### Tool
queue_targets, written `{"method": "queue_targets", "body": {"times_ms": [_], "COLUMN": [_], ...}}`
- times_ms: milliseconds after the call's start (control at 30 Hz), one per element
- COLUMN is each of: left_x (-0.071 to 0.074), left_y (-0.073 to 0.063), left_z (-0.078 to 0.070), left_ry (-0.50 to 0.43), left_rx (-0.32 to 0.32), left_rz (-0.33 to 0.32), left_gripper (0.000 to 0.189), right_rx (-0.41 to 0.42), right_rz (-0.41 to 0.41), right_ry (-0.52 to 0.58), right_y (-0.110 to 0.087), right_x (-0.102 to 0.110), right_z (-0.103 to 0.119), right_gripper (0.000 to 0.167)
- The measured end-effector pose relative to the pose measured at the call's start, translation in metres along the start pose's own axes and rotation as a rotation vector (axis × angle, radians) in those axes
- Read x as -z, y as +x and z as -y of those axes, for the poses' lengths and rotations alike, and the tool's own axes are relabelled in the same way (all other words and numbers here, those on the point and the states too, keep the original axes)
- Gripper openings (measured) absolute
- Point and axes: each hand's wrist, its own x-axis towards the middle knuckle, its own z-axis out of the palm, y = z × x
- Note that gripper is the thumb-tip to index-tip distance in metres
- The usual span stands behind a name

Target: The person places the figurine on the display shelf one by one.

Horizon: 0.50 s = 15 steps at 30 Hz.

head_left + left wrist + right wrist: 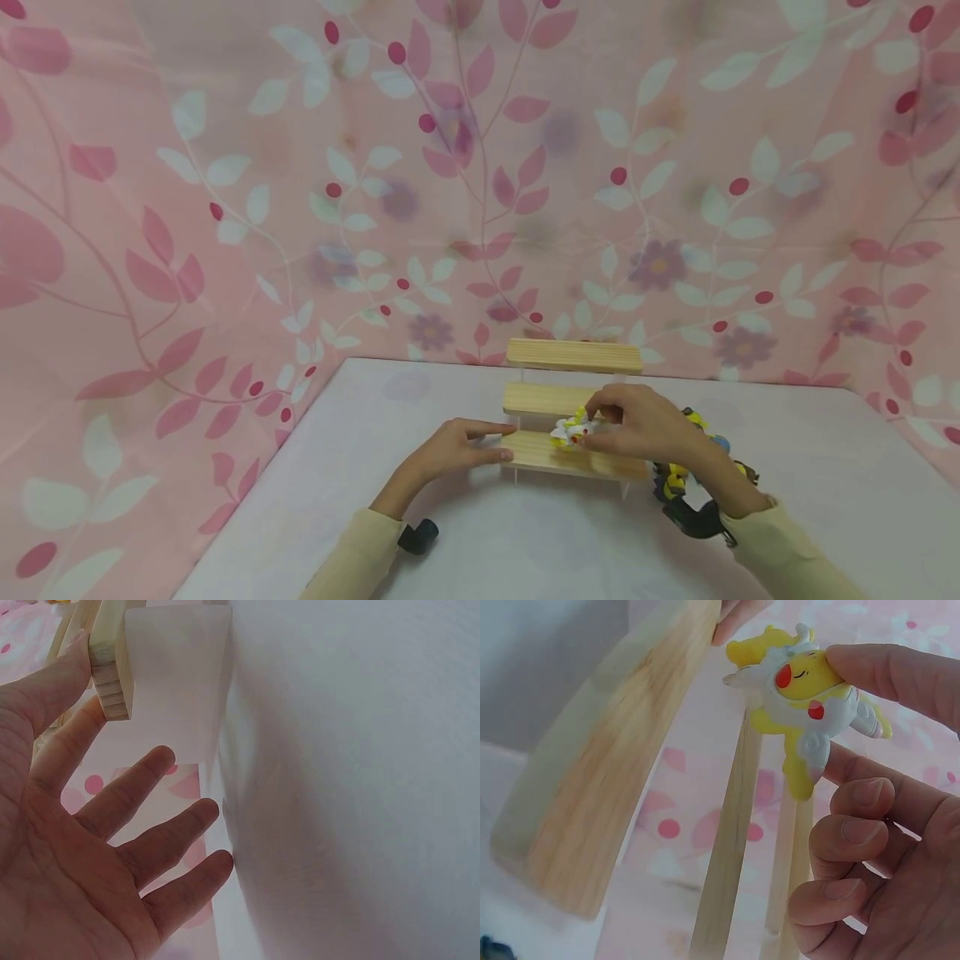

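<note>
Right grip [647, 423]: pinching yellow-white figurine [810, 712] by lowest board [536, 450]. Left grip [450, 448]: spread wide, touching board end. Keep pinch light, board steady.

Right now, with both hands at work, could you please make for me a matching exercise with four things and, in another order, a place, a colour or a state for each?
Column one
1. Left hand
2. Right hand
3. Figurine
4. Backdrop

Column two
A. Pink, printed with leaves
B. At the left end of the lowest wooden board
C. Yellow and white, with red spots
D. Pinching a small thing between thumb and finger

Right pairs: 1-B, 2-D, 3-C, 4-A.
</note>
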Motion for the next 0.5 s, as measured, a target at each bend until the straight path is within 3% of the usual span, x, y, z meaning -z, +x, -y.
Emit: {"method": "queue_targets", "body": {"times_ms": [233, 500], "left_x": [0.000, -0.001], "left_y": [0.001, 0.001], "left_z": [0.000, 0.000], "left_ry": [-0.003, -0.007], "left_rx": [-0.003, 0.006], "left_rz": [-0.003, -0.001], "left_gripper": [0.044, 0.043], "right_rx": [-0.041, -0.009], "right_rz": [0.030, 0.040], "right_ry": [-0.026, -0.067], "right_y": [0.011, 0.021], "right_x": [-0.007, -0.018], "right_z": [0.009, 0.017], "right_gripper": [0.032, 0.030]}}
